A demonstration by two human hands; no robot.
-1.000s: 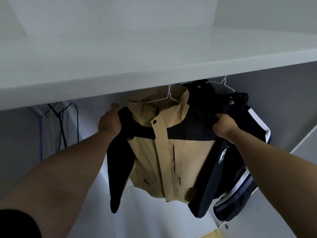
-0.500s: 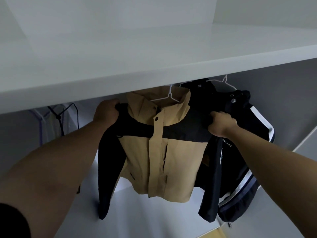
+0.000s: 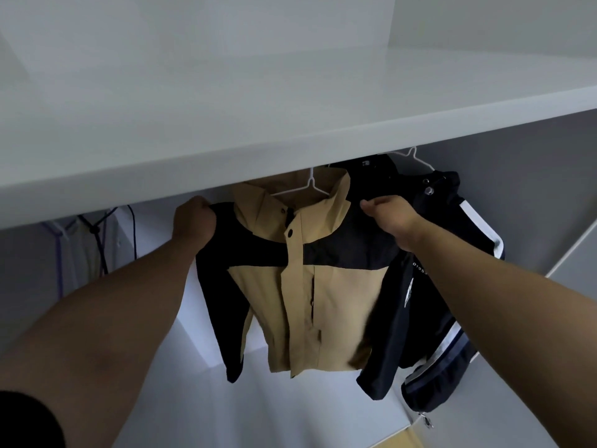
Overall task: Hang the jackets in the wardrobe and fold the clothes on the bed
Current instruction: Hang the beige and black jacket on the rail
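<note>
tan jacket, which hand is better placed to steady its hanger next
Right, probably: the right hand lies on the shoulder of the tan jacket, closer to its white hanger, while the left hand grips the farther sleeve top.

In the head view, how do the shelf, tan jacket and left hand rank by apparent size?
1. shelf, largest, though nearest the camera
2. tan jacket
3. left hand, smallest, gripping its shoulder
</note>
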